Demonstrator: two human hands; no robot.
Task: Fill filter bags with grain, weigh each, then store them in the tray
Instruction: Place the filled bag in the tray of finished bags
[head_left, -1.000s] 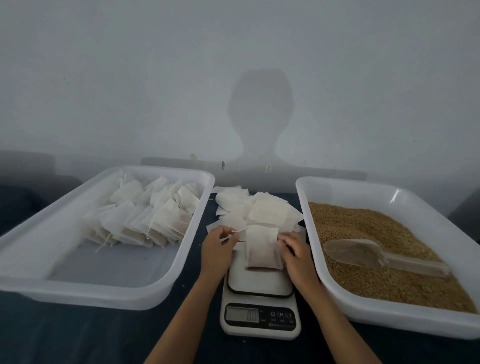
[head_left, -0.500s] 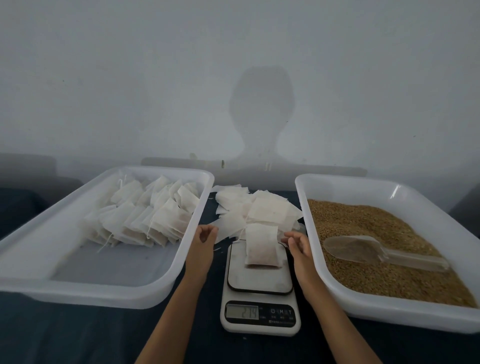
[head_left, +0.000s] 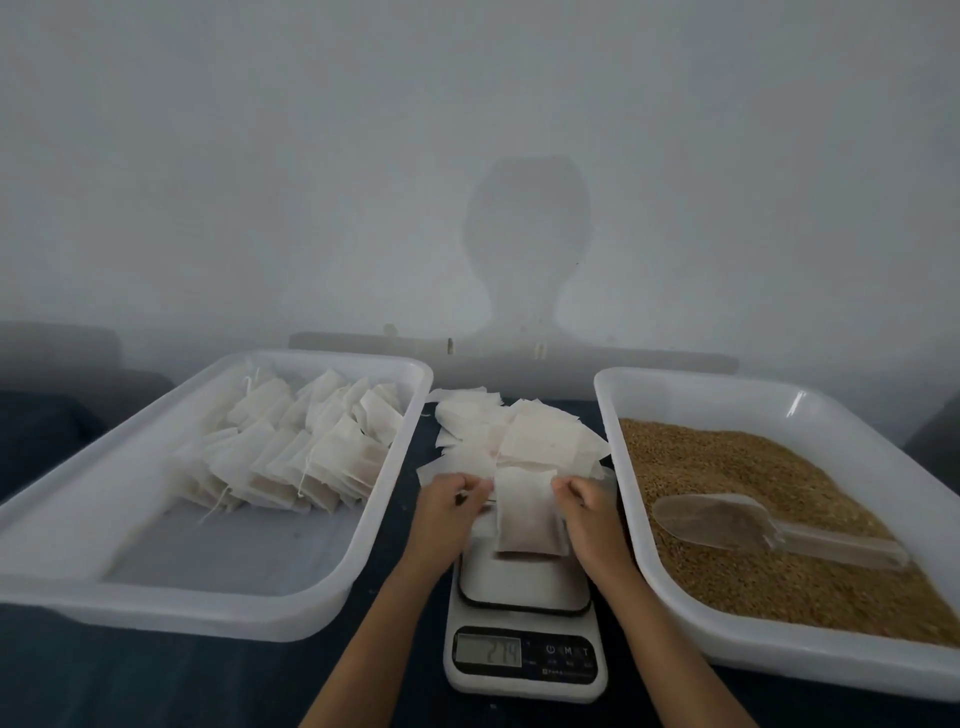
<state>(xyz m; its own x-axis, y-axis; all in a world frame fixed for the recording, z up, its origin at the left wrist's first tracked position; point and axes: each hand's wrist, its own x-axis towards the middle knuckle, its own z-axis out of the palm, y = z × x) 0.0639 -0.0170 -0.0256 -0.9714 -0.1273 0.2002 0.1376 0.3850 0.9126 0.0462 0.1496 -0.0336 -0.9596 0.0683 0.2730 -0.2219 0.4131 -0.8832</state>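
A filled white filter bag (head_left: 525, 512) lies on the platform of the white digital scale (head_left: 524, 613), whose display reads 274. My left hand (head_left: 448, 512) pinches the bag's upper left corner with curled fingers. At the upper right corner my right hand (head_left: 587, 512) pinches it the same way. The storage tray (head_left: 67, 545) on the left holds several filled bags (head_left: 296, 447) in rows at its far end. On the right, a second white tray (head_left: 769, 660) holds brown grain (head_left: 753, 478) with a clear plastic scoop (head_left: 727, 522) lying on it.
A loose pile of empty filter bags (head_left: 514, 431) lies on the dark tabletop behind the scale, between the two trays. The near half of the left tray's floor is bare. A pale wall with my shadow stands close behind the table.
Half a second ago both hands were open beside the scale, off the bag. They have moved inward and now pinch the bag's top corners. The display still shows 274.
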